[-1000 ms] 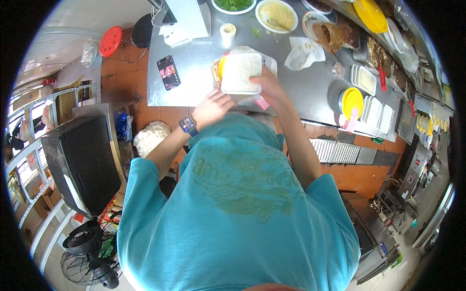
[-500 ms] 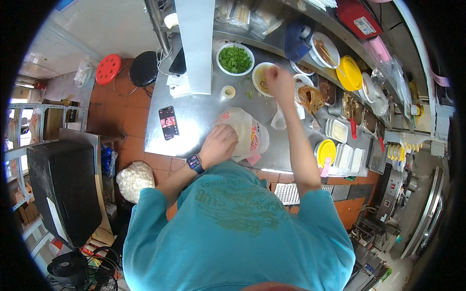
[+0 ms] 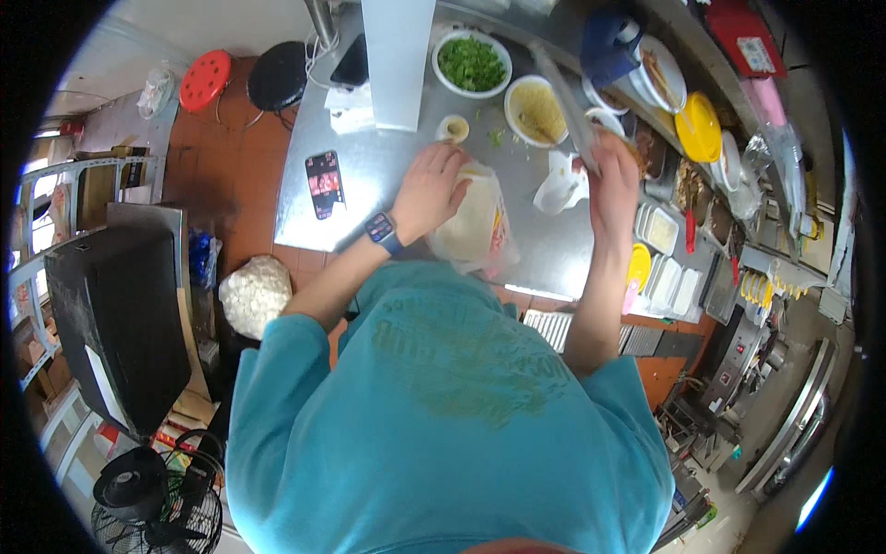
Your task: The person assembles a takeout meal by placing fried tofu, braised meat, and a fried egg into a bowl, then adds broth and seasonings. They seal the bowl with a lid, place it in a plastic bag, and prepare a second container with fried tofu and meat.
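Note:
A white plastic bag with red print (image 3: 498, 235) lies at the counter's near edge, a pale flat shape showing through it. My left hand (image 3: 426, 191) has its fingers curled over the bag's left edge, gripping it. To the right, my right hand (image 3: 611, 189) is raised over the counter, closed on a long narrow translucent plastic piece (image 3: 561, 97). That piece slants up toward a white bowl of chopped pale-yellow food (image 3: 533, 113). Left of this bowl stands a white bowl of chopped green herbs (image 3: 472, 63). A crumpled white plastic bag (image 3: 559, 185) lies beside my right hand.
A phone (image 3: 324, 185) lies on the steel counter (image 3: 369, 217) at left, near a tape roll (image 3: 452, 128). Yellow-lidded tubs (image 3: 699, 127) and white containers (image 3: 657, 231) crowd the right. A grey-white panel (image 3: 397, 65) stands at the back.
My right hand has left the pale-yellow bowl, moved right and now holds the translucent piece. My left hand has shifted to the bag's upper left edge. The view has shifted slightly.

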